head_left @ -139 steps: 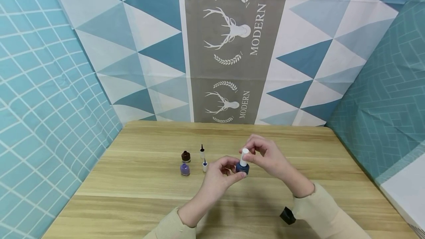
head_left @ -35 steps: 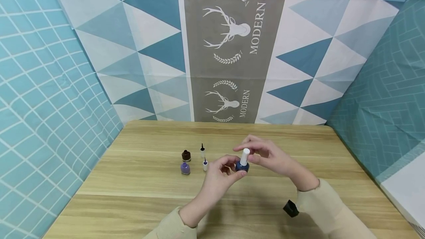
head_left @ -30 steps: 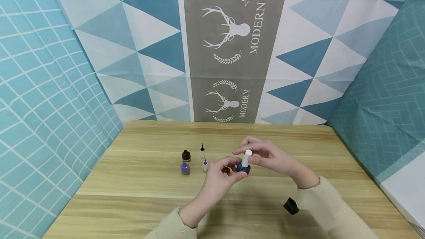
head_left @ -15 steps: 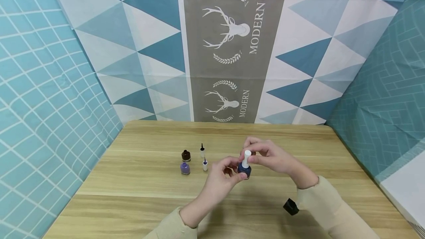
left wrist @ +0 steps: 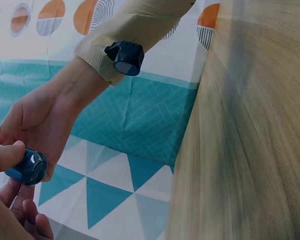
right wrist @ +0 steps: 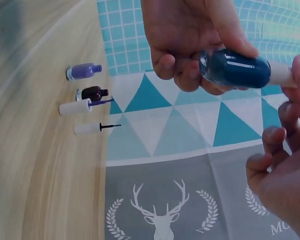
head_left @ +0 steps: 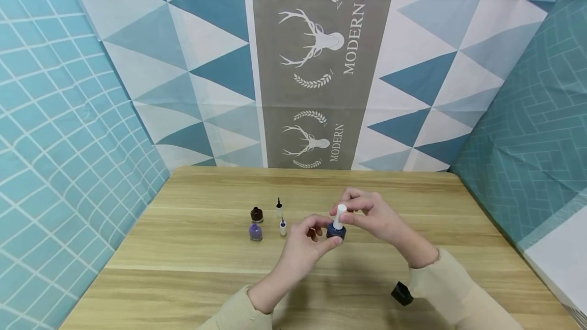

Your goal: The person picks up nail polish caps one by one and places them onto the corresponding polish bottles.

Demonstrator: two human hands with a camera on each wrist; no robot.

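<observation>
My left hand (head_left: 300,246) grips a dark blue nail polish bottle (head_left: 336,233) by its glass body, above the table. The thumb and index finger of my right hand (head_left: 373,218) pinch its white cap (head_left: 340,216), which sits on the bottle's neck. In the right wrist view the blue bottle (right wrist: 235,68) lies sideways between both hands, its cap at the right fingertips. To the left on the table stand an uncapped purple polish bottle (head_left: 255,232) and an uncapped dark brown one (head_left: 257,215). Beside them two white caps (head_left: 283,229) stand with their brushes upward.
The wooden table (head_left: 183,253) meets a patterned cloth backdrop (head_left: 220,65) at its far edge. Under the right forearm shows a black wrist camera (head_left: 402,293). A white surface (head_left: 561,258) lies beyond the table's right edge.
The right index finger, lifted off the cap about a second ago, now bends back onto it. The bottle tilts slightly differently; the left hand holds it throughout. The bottles and caps on the table stay put.
</observation>
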